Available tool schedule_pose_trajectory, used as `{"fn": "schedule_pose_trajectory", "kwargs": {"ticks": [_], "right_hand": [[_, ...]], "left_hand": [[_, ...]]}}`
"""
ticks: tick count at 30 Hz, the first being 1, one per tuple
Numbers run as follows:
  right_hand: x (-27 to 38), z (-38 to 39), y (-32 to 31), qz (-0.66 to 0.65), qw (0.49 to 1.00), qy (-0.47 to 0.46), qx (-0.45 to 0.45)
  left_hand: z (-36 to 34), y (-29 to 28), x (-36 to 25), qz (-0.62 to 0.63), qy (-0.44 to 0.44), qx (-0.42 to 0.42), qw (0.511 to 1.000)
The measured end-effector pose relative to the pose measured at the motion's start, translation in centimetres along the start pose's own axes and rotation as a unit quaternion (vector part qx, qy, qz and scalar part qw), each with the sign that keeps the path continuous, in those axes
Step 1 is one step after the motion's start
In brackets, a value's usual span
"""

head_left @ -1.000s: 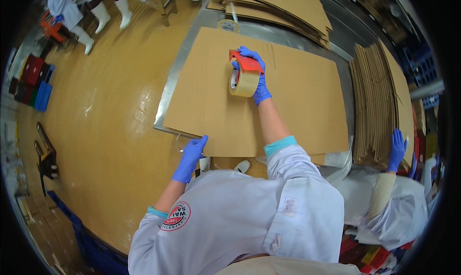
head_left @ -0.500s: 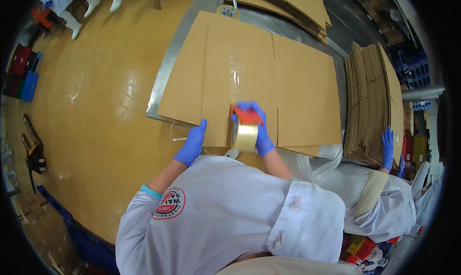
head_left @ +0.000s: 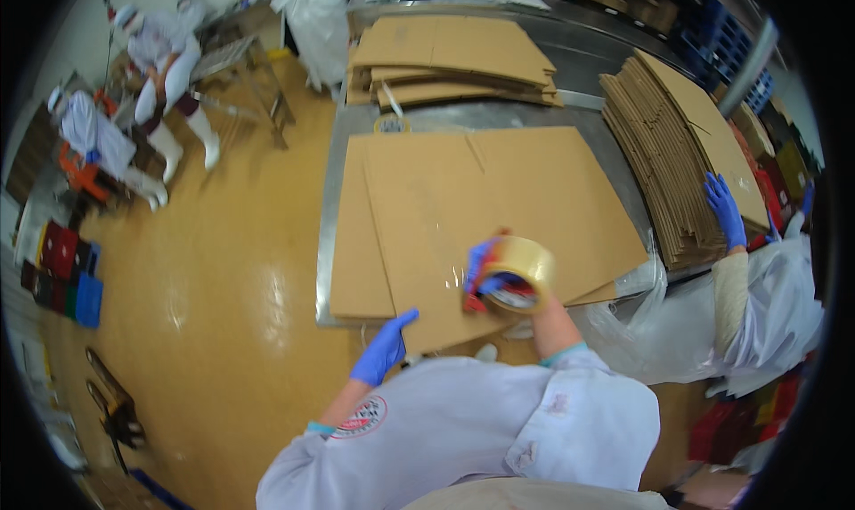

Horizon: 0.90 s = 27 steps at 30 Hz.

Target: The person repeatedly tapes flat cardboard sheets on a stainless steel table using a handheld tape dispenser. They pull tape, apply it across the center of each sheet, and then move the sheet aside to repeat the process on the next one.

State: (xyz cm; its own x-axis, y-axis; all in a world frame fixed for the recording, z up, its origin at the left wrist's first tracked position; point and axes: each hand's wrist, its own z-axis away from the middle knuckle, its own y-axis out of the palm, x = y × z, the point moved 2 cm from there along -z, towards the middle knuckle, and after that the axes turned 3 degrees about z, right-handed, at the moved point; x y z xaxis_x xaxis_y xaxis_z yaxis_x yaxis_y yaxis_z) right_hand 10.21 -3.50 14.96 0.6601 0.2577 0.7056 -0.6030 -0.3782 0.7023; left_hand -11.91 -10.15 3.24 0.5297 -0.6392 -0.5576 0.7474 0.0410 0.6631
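Flattened cardboard sheet [head_left: 463, 216] lies on a steel table [head_left: 325, 243], its near edge overhanging. Yellow-brown floor [head_left: 223, 278] extends left. Further flat cartons are stacked far [head_left: 454, 56] and right [head_left: 677, 154]. Right hand [head_left: 485, 274], fingers closed, grips a tape dispenser [head_left: 517, 274] over the sheet's near part. Left hand [head_left: 383, 350], fingers extended, presses the near edge.

Tape dispenser [head_left: 509, 278]: red frame carrying a roll of clear-tan packing tape, tilted, roll face turned up, over the near edge of the flattened box. Flattened cardboard box [head_left: 463, 216]: brown, lying flat on the steel table, a glossy tape strip along its centre seam, near-left corner overhanging.
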Motion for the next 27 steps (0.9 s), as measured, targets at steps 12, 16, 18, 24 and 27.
{"fn": "schedule_pose_trajectory", "kwargs": {"ticks": [12, 16, 18, 24, 27], "right_hand": [[11.1, 22.0, -3.5, 0.226, 0.816, -0.491, -0.206], [11.9, 28.4, -4.3, 0.248, 0.782, -0.473, -0.320], [12.2, 31.9, -4.9, 0.258, 0.761, -0.458, -0.380], [14.1, 39.1, -8.9, 0.309, 0.752, -0.382, -0.439], [15.2, 41.3, -10.9, 0.364, 0.757, -0.340, -0.424]], "left_hand": [[4.6, 10.3, -14.3, -0.122, 0.443, -0.015, 0.888], [4.4, 20.5, -13.1, 0.012, 0.435, 0.117, 0.893], [1.6, 26.9, -10.6, 0.078, 0.444, 0.160, 0.878], [-9.1, 43.5, -3.8, 0.023, 0.410, 0.197, 0.890], [-12.8, 51.7, 2.8, 0.073, 0.384, 0.248, 0.887]]}}
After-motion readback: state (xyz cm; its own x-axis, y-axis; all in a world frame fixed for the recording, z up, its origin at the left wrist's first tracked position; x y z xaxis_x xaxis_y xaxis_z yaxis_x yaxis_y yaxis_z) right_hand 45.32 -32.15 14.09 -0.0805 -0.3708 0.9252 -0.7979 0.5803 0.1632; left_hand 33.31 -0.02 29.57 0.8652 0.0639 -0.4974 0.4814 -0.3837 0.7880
